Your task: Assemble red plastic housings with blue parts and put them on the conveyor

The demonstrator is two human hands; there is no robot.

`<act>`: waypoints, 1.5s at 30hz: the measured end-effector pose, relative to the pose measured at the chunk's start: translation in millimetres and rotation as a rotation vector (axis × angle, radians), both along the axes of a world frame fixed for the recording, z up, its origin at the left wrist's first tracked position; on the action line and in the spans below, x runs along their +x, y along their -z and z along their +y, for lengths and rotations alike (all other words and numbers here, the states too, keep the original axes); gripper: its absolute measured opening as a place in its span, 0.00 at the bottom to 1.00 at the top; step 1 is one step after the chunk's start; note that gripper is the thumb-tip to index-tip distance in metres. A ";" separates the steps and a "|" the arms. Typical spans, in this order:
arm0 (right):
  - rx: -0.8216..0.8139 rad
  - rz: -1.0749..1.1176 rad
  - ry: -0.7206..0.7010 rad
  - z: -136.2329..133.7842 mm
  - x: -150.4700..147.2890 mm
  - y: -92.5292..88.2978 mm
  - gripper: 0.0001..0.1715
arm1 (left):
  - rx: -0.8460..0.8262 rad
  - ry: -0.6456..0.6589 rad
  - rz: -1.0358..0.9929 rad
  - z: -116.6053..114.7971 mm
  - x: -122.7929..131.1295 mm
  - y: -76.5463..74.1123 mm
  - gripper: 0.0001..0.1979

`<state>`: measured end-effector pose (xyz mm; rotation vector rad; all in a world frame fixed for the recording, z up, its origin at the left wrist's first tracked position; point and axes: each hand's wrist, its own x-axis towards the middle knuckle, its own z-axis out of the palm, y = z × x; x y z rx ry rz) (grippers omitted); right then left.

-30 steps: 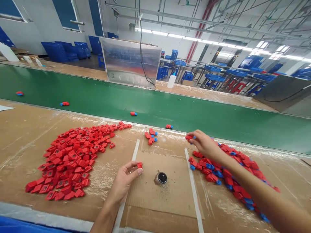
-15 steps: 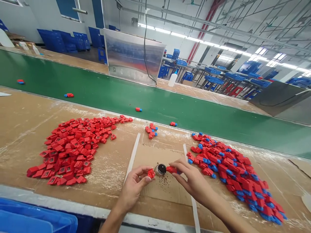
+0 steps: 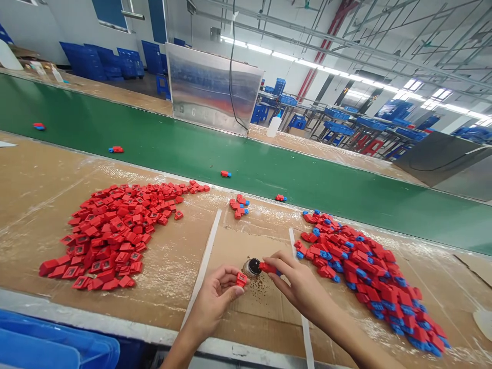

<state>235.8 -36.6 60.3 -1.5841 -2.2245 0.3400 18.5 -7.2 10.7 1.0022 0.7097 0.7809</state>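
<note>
My left hand (image 3: 211,302) holds a small red plastic part (image 3: 241,279) between thumb and fingers, just below a small round jar with a metal rim and dark contents (image 3: 251,267). My right hand (image 3: 295,284) pinches a red plastic part with a blue end (image 3: 268,267), its tip right at the jar's mouth. The jar stands on a cardboard sheet (image 3: 226,251), with brown specks scattered in front of it. Neither hand touches a pile.
A heap of red parts (image 3: 111,236) lies left, a red-and-blue heap (image 3: 369,277) right, and a small cluster (image 3: 239,206) ahead. Beyond runs a green conveyor belt (image 3: 307,179) carrying single parts. A blue crate (image 3: 46,343) sits at the near edge.
My right hand has moved from the red-and-blue heap to the jar, bringing a part to its mouth. My left hand has come closer to the jar. Parts on the belt have shifted right.
</note>
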 end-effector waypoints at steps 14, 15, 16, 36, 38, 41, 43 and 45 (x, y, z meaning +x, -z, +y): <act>-0.091 0.282 -0.019 -13.5 -17.7 -9.5 0.15 | 0.014 0.030 0.054 -3.8 -1.2 7.4 0.10; -0.104 0.287 -0.029 -15.2 -20.0 -9.2 0.15 | 0.014 0.039 0.058 -4.0 -1.1 7.4 0.10; -0.114 0.293 -0.033 -16.5 -22.0 -8.6 0.16 | 0.014 0.047 0.061 -4.2 -1.1 7.4 0.10; -0.123 0.190 -0.035 -29.4 -42.0 9.2 0.12 | 0.186 0.180 0.188 -7.6 -4.9 5.4 0.06; -0.098 0.187 -0.021 -32.6 -44.0 12.7 0.12 | 0.219 0.188 0.230 -7.2 -6.5 3.4 0.07; -0.058 0.173 -0.006 -35.6 -46.0 18.7 0.13 | 0.244 0.199 0.278 -5.8 -6.9 2.3 0.10; -0.031 0.176 0.007 -36.0 -47.4 22.8 0.14 | 0.245 0.197 0.285 -4.9 -5.1 2.5 0.10; -0.022 0.214 0.013 -35.0 -47.5 24.7 0.13 | 0.238 0.201 0.290 -3.9 -2.9 1.4 0.11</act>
